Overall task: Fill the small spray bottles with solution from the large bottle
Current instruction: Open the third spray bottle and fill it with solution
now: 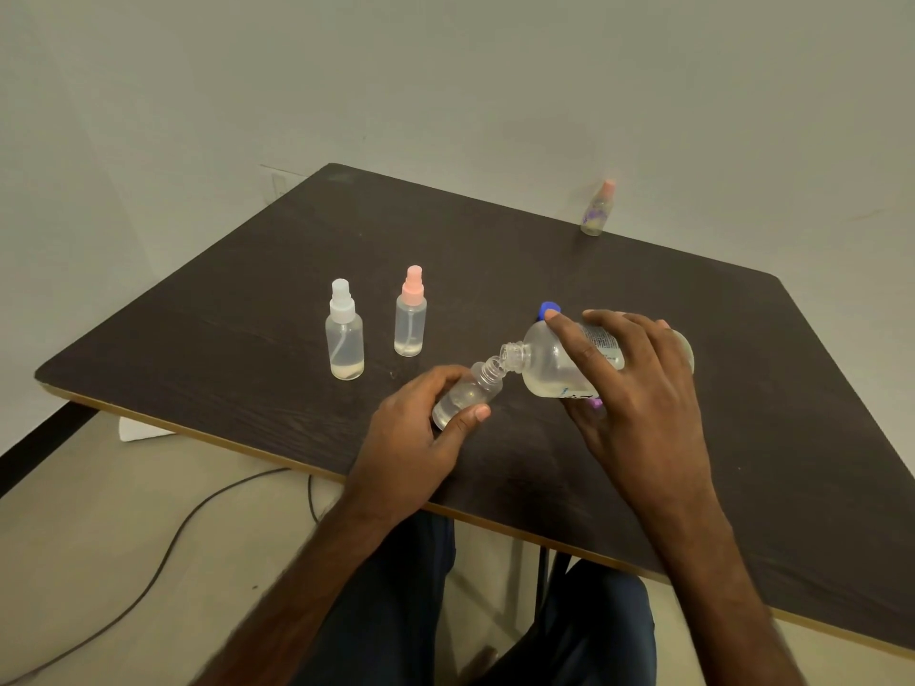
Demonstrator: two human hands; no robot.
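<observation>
One dark, wood-grain surface (495, 250) carries everything. Near its middle the right hand (638, 388) is wrapped over a large clear plastic bottle (549, 363), fingers curled round its labelled body. The bottle is tipped nearly flat. Its long axis runs from 3 o'clock to 9 o'clock, with the open mouth pointing to 9 and slightly down.

The left hand (421, 433) clasps a small clear uncapped spray bottle (468, 393) between thumb and fingers. It is tilted, base toward 7 o'clock and threaded neck toward 1 o'clock, and meets the large mouth rim to rim. It looks partly filled.

Both openings are narrow, so I'd guess a sharper tip of the large bottle would send solution down the small one's threads and onto the surface. The small bottle's own lean could also let liquid spill back out as its level climbs.

Off at 9 o'clock stand a white-capped clear spray bottle (345, 339) and, just beside it, a pink-capped clear spray bottle (410, 319), each holding only a little. A blue cap (548, 309) lies just behind the large bottle's shoulder.
</observation>
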